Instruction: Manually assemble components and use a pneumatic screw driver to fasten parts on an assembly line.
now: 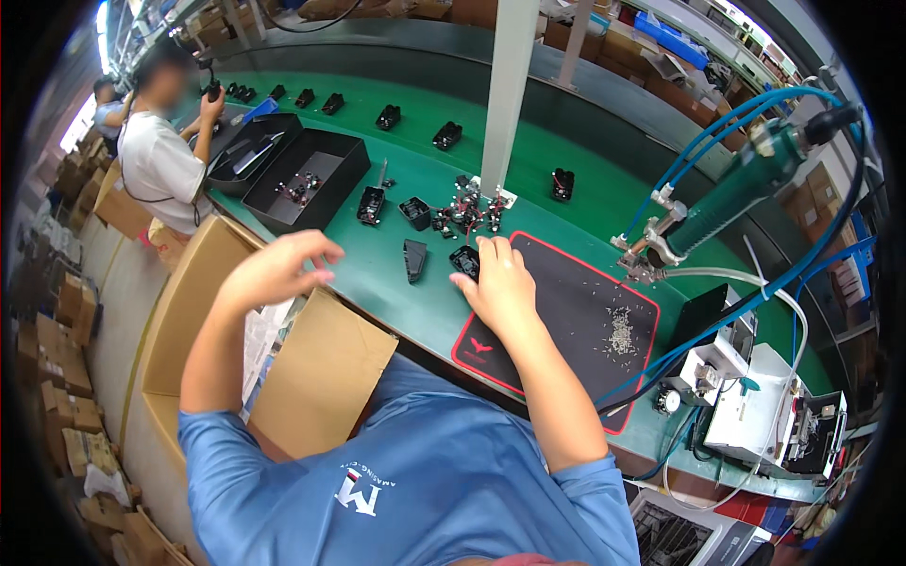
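My right hand [502,283] has its thumb and fingers on a small black plastic housing [461,259] at the left edge of the dark mat, and covers part of it. My left hand [283,268] hovers above an opened cardboard box [326,368] with bent, parted fingers and nothing seen in them. Between the hands lies a black wedge-shaped shell [414,260]. Beyond it sit two more black housings, one open-topped [413,212] and one with parts inside [371,205]. A heap of small wired parts [464,212] in black and red lies just past my right hand.
Loose screws [619,332] lie on the red-edged mat [566,292]. A green screwdriver tool [736,193] with blue hoses overhangs the right side, near a white machine [755,401]. A black tray [344,179], a white post [510,94], a conveyor [510,165] and a co-worker [160,156] stand beyond.
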Demonstrator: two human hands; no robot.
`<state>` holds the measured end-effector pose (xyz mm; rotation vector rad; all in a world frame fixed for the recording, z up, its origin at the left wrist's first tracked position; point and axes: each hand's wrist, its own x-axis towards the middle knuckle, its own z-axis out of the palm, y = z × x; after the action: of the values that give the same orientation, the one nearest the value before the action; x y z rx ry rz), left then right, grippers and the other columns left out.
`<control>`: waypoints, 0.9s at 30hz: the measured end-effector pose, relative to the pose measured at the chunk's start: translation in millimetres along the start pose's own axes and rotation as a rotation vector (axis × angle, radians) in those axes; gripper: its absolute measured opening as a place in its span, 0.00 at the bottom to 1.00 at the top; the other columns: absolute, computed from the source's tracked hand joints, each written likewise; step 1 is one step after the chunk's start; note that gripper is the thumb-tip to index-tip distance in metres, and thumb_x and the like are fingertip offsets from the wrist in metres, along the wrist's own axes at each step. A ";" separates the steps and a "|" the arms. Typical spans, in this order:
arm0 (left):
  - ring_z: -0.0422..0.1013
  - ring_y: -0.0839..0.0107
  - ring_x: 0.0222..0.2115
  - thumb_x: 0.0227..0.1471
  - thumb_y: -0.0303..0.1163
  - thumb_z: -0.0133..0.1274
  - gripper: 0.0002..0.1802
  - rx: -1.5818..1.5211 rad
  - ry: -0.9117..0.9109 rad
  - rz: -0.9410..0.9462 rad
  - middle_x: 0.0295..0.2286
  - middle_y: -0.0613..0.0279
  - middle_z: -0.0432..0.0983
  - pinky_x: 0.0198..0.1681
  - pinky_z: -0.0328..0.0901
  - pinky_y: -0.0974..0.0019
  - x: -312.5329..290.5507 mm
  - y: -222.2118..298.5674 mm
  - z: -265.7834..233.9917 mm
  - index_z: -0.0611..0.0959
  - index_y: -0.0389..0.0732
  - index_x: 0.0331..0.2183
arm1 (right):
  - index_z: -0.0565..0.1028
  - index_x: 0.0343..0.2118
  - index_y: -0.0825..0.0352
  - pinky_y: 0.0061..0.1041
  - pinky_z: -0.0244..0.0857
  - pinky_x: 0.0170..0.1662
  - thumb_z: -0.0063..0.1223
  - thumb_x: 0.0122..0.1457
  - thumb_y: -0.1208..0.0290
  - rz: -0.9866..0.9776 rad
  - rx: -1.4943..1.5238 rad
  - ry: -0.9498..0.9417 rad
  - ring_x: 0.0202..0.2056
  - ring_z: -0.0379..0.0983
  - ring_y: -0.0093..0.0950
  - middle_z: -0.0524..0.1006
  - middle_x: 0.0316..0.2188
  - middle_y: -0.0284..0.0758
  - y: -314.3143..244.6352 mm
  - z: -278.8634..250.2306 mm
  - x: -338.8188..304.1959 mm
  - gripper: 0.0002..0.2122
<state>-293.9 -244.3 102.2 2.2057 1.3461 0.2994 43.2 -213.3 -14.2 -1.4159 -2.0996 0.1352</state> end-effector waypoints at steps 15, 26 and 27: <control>0.77 0.74 0.32 0.61 0.52 0.59 0.39 -1.258 -0.590 -0.017 0.48 0.61 0.75 0.30 0.74 0.70 67.2 9.9 132.2 0.65 0.46 0.65 | 0.67 0.65 0.64 0.24 0.71 0.48 0.68 0.57 0.75 -0.059 1.153 -0.470 0.45 0.74 0.21 0.78 0.48 0.36 -20.8 -42.2 -22.1 0.33; 0.74 0.66 0.47 0.56 0.29 0.65 0.47 -1.478 -0.376 -0.045 0.56 0.62 0.60 0.43 0.76 0.62 60.2 6.3 139.2 0.58 0.50 0.70 | 0.78 0.43 0.62 0.41 0.72 0.47 0.67 0.52 0.74 0.153 -0.097 0.164 0.44 0.75 0.41 0.77 0.42 0.37 43.0 59.2 45.0 0.15; 0.75 0.66 0.47 0.56 0.26 0.65 0.48 -1.426 -0.360 -0.008 0.56 0.60 0.59 0.44 0.77 0.61 62.0 7.0 139.8 0.57 0.50 0.70 | 0.79 0.42 0.62 0.40 0.72 0.47 0.66 0.52 0.74 0.156 -0.148 0.170 0.44 0.76 0.41 0.77 0.42 0.37 46.0 62.2 44.9 0.14</control>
<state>-196.5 -238.1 -15.7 0.9582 0.5487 0.5795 36.4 -139.8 -64.7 -1.6190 -1.8930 -0.0781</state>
